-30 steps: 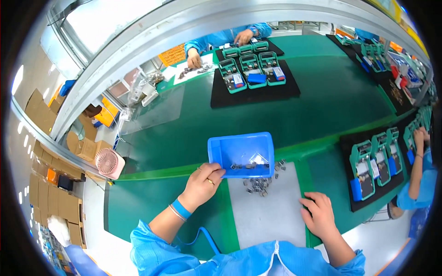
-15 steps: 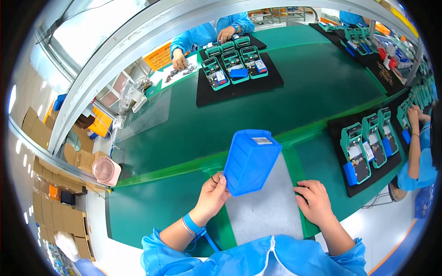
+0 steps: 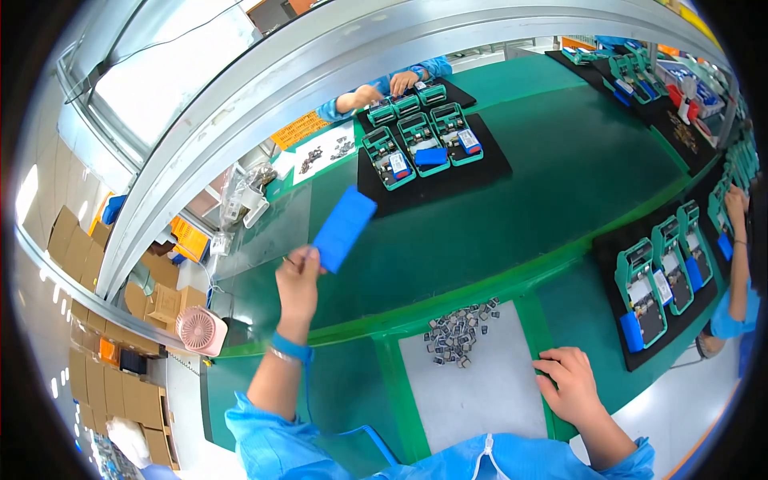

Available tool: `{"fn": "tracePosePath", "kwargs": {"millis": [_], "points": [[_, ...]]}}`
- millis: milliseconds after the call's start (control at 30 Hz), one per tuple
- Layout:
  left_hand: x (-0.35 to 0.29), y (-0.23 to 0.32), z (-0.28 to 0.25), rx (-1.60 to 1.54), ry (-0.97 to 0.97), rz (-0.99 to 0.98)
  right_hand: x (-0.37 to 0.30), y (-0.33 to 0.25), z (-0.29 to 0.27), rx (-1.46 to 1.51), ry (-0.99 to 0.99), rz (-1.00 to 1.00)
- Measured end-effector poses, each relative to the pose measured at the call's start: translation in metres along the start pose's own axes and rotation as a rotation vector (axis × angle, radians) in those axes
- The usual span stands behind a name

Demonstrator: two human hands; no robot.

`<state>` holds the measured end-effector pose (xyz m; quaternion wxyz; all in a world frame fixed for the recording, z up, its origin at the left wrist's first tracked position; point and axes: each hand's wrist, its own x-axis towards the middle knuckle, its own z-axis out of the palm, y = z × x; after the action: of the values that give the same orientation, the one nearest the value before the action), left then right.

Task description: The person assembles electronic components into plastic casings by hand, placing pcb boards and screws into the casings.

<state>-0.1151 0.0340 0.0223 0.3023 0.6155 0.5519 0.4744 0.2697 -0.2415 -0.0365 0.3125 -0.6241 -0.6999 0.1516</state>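
My left hand (image 3: 299,280) is raised over the green table, its fingers closed on the edge of a blue plastic bin (image 3: 346,228). The bin is tilted so that only one flat side shows; its inside is hidden. Lower down, a loose pile of small grey and dark parts (image 3: 458,334) lies on the far half of a grey mat (image 3: 472,404). They are too small to name. Beside that mat's right edge, my right hand (image 3: 570,384) rests palm down with its fingers apart and nothing in them. A blue band with a cord circles my left wrist.
Teal device housings with blue parts stand on black mats, some at the far side (image 3: 416,148), others at the right (image 3: 640,292). Co-workers' hands (image 3: 368,96) work beyond them. A pink fan (image 3: 200,330) stands at the left, below a metal frame beam (image 3: 152,208).
My left hand has carried the blue bin up and left, away from the grey mat. The pile of small parts now shows there. My right hand has stayed by the mat's edge.
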Motion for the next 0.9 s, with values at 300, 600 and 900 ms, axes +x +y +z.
{"fn": "tracePosePath", "kwargs": {"millis": [300, 600, 900], "points": [[0.113, -0.064, 0.015, 0.835, 0.138, 0.211, 0.033, -0.014, -0.021, 0.209, -0.235, -0.035], [0.121, -0.085, 0.107, 0.534, -0.091, -0.011, 0.275, 0.076, 0.032, -0.103, 0.104, 0.012], [0.119, -0.099, 0.087, 0.196, -0.143, 0.128, 0.349, 0.103, 0.054, 0.055, 0.273, 0.245]]}}
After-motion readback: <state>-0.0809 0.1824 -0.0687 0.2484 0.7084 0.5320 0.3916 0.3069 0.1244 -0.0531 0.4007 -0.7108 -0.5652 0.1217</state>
